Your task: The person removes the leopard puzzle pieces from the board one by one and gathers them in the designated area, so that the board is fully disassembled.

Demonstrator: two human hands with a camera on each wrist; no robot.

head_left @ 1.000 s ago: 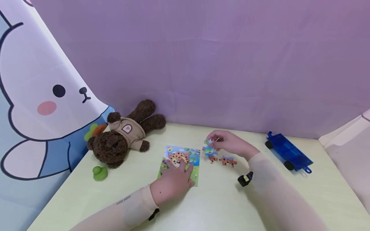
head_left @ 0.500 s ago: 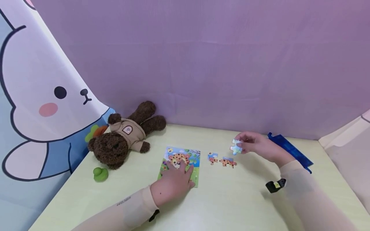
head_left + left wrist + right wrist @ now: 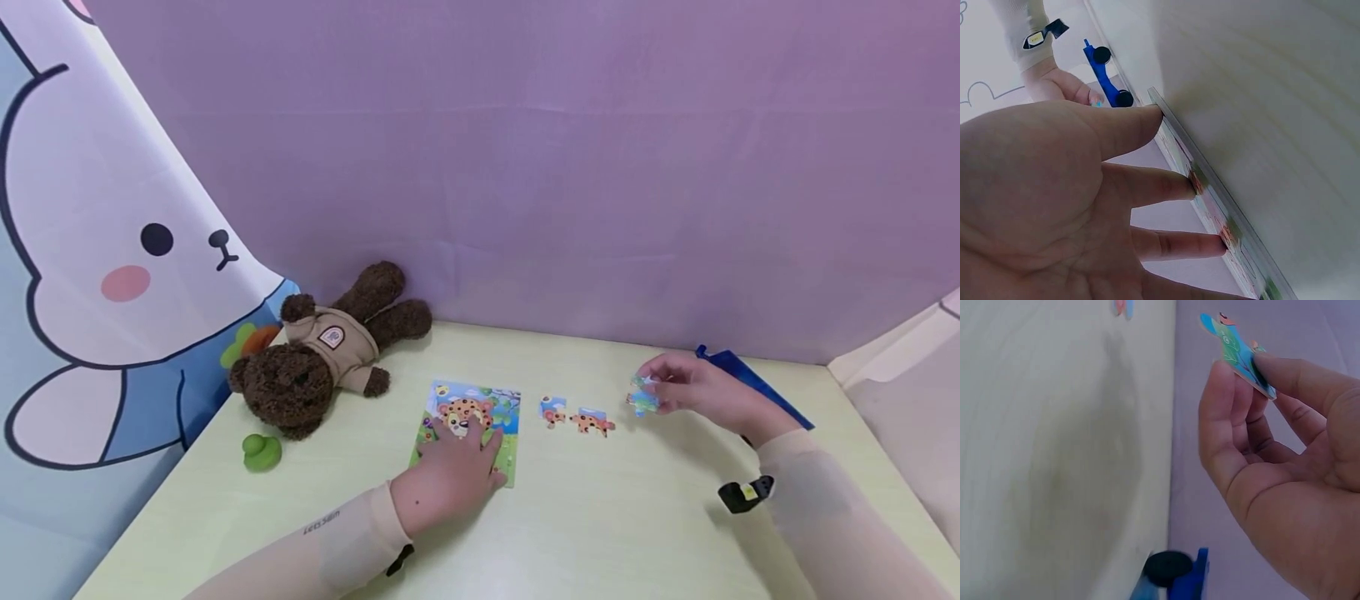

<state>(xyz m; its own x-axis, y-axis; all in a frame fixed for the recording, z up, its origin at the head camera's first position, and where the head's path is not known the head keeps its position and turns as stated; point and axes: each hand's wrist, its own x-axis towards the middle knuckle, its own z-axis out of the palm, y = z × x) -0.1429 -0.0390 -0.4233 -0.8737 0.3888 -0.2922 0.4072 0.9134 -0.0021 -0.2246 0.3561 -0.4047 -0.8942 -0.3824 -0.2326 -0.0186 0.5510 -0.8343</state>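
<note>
My left hand (image 3: 450, 479) rests with fingers spread on a colourful puzzle board (image 3: 510, 442) that shows a spotted leopard face. In the left wrist view, the thumb and fingertips touch the face of this thin board (image 3: 1235, 209). My right hand (image 3: 701, 393) pinches a blue and green puzzle piece (image 3: 642, 397) between thumb and fingers, raised over the table. The right wrist view shows this piece (image 3: 1235, 353) held tilted, with its far end free. Between the hands lie two loose pieces, one blue and orange (image 3: 553, 411), one with orange spotted fur (image 3: 592, 421).
A blue toy trailer (image 3: 761, 387) with black wheels stands at the back right, partly behind the right hand. A brown teddy bear (image 3: 337, 350) lies at the back left, with a green toy duck (image 3: 261, 452) in front of it. A purple cloth (image 3: 562, 208) hangs behind the table.
My right hand has lifted the blue and green puzzle piece from beside the board and carried it right, past the two loose pieces. The left hand has stayed on the board.
</note>
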